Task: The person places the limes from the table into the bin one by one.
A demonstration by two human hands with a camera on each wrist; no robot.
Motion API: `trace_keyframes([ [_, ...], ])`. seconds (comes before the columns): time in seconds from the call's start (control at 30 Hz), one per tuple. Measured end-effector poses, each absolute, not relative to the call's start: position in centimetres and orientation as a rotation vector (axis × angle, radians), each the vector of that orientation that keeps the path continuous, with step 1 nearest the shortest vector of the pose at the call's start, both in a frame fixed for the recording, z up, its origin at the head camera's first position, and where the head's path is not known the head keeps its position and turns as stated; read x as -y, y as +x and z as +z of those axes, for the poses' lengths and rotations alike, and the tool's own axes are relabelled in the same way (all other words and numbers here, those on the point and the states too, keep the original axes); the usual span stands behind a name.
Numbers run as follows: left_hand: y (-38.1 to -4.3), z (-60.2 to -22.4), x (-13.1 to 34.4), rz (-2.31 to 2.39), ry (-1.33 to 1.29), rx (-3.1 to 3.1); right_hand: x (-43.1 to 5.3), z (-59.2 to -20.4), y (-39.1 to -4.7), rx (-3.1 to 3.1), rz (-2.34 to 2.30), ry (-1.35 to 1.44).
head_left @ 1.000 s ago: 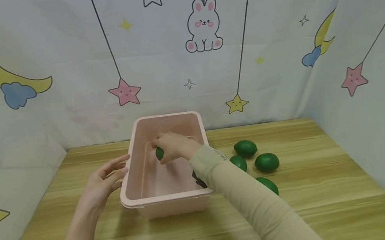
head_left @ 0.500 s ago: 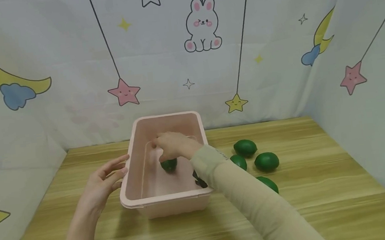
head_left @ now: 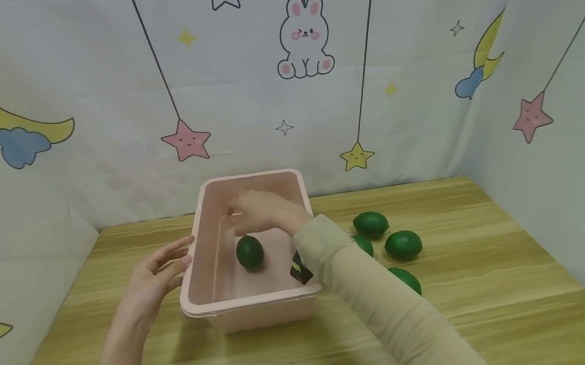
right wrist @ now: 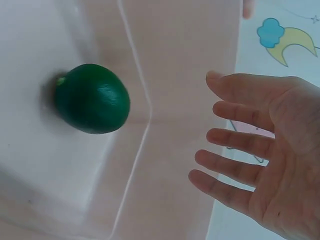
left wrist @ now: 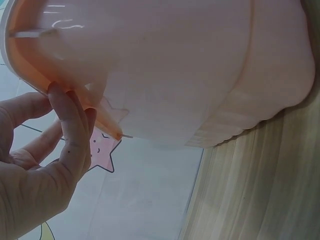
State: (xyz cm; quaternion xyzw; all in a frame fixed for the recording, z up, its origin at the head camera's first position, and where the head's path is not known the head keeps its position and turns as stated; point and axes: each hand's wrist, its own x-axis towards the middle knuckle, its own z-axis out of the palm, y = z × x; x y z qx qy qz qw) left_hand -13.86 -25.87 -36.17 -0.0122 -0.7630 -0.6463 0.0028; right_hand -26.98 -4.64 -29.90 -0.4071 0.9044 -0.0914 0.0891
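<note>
Fingers (right wrist: pixel 227 109) of the right hand (head_left: pixel 259 210): spread and released, nothing held, raised above the pink rectangular plastic bin (head_left: pixel 194 264). Fingers of the left hand (head_left: pixel 154 277): extended, laid against the bin's left rim. Dark green oval fruit (head_left: pixel 250 252): lying on the bin floor. Four similar green fruits (head_left: pixel 403 245): on the wooden desk (head_left: pixel 495 280), right of the bin.

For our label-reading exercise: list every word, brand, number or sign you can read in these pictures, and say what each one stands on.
None can be read.
The backdrop cloth carries only drawings: rabbit, stars, moons, clouds.
The pink tub, the green fruit inside it and the wooden table show no print.
A small mark on the sleeve behind the right hand is too small to read.
</note>
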Motion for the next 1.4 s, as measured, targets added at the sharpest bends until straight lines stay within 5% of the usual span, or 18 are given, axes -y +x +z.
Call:
trace_keyframes([
  [1.4, -13.9, -36.2, 26.0, -2.011, -0.036, 2.414, 2.3, -23.8, -23.1, -2.849, -0.248, -1.227],
])
